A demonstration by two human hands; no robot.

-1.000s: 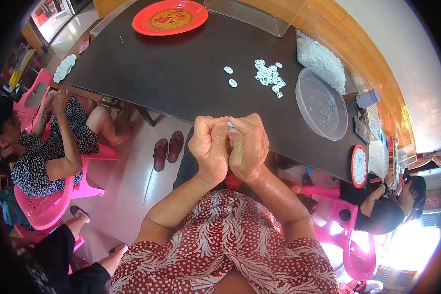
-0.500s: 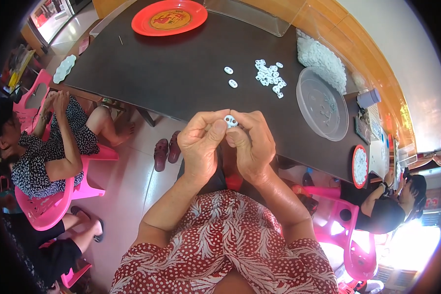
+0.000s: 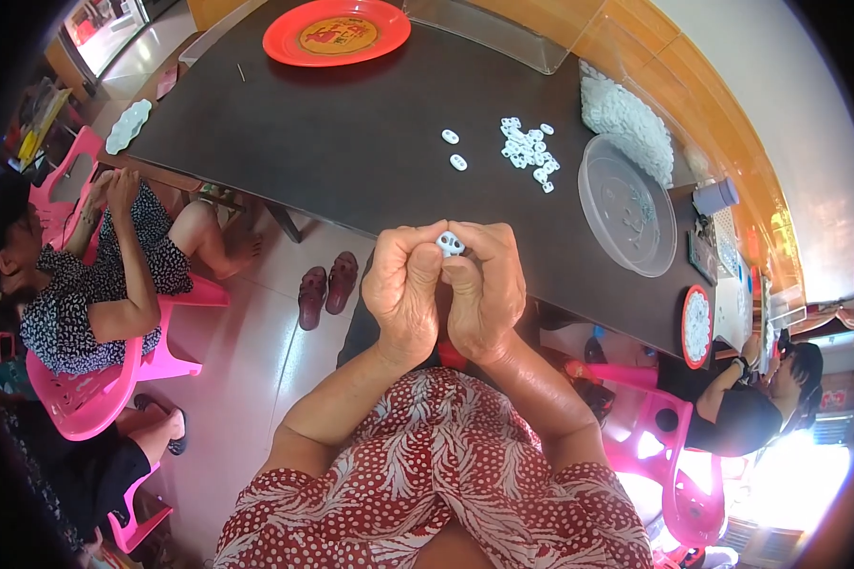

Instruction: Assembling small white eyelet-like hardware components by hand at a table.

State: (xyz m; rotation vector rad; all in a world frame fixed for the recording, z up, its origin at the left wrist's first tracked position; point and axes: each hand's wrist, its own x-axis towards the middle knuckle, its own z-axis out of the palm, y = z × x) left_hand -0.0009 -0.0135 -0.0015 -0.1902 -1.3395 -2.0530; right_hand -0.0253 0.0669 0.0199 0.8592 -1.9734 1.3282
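Note:
Between my two hands, just off the near edge of the dark table (image 3: 351, 142), is a small white plastic piece (image 3: 451, 244) with dark spots. My left hand (image 3: 400, 289) pinches its left side with thumb and forefinger. My right hand (image 3: 487, 284) pinches the right side the same way, so both hands are closed on it. Beyond my hands, two similar oval white pieces (image 3: 458, 163) lie apart on the table. Right of them sits a loose pile of small white pieces (image 3: 528, 149).
A round clear plastic tub (image 3: 593, 223) holds small bits. Behind it rests a bag of white pieces (image 3: 626, 119); a red dish (image 3: 686, 327) of white pieces stands at the right edge. A red plate (image 3: 285, 43) is far left. People sit on pink chairs (image 3: 76, 398) both sides.
Both hands have shifted slightly right and down in the view, still pinching the white piece, and my wrists have come closer together. The table contents shifted a little right in the picture.

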